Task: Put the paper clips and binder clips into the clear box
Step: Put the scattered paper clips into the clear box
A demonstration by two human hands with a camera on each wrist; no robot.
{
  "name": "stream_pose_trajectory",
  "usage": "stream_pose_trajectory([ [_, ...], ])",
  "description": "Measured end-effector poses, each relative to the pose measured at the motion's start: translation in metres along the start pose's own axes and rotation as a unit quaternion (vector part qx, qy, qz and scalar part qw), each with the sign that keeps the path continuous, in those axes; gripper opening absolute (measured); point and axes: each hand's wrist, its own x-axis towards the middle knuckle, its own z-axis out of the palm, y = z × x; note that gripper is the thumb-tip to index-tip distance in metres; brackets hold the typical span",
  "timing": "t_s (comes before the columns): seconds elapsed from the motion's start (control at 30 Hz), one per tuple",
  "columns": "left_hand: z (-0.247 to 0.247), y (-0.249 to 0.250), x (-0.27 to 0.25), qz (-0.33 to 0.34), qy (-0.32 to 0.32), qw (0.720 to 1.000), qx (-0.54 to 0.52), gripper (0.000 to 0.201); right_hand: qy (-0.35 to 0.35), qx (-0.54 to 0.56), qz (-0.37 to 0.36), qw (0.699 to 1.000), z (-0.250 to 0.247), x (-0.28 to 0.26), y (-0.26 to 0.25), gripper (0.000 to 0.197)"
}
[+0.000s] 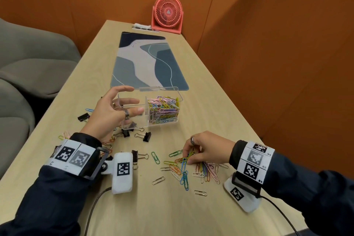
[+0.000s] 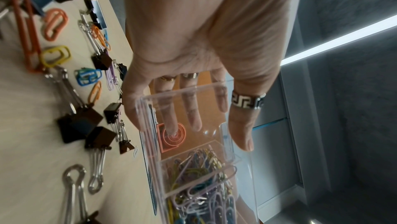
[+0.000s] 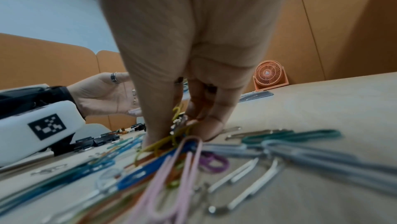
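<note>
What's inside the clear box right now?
The clear box has two compartments. The right one holds a heap of colored paper clips. The left one shows something dark, perhaps a binder clip, but the left hand partly covers it.

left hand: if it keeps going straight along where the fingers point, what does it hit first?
Probably the clear box. The left hand is open, fingers aimed at the box's near compartment, which looks almost empty. Contact can't be confirmed; depth is unclear.

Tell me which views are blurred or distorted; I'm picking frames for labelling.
Head view: sharp, wide-angle bending at the edges, clear box readable. Left wrist view: table clutter smeared, left hand fairly sharp. Right wrist view: nearest paper clips badly blurred, right hand soft, fan crisper.
</note>
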Motion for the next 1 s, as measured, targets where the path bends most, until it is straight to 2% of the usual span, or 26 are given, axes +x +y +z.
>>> stream_pose_trajectory([
  [0.13,0.001,0.0,0.0,0.005,-0.004,1.0,-0.002,0.054,0.014,-0.004,0.002,1.0,-0.002,0.001,0.003,0.014],
  [0.4,0.001,-0.002,0.001,0.004,-0.009,1.0,-0.01,0.056,0.058,0.061,0.012,0.996,-0.023,-0.001,0.01,0.01],
  [0.63,0.002,-0.005,0.002,0.001,-0.021,1.0,-0.009,0.055,0.217,0.089,-0.061,0.97,-0.083,0.005,-0.026,0.01],
  [0.7,0.002,-0.005,0.001,0.001,-0.025,1.0,-0.011,0.056,0.243,0.082,-0.086,0.963,-0.093,0.013,-0.039,0.009],
  [0.87,0.002,-0.005,0.001,-0.001,-0.038,0.999,-0.014,0.058,0.254,0.039,-0.111,0.96,-0.085,0.038,-0.057,0.009],
  [1.0,0.002,-0.008,0.003,0.001,-0.046,0.999,-0.009,0.065,0.257,0.001,-0.094,0.962,-0.07,0.048,-0.056,0.012],
])
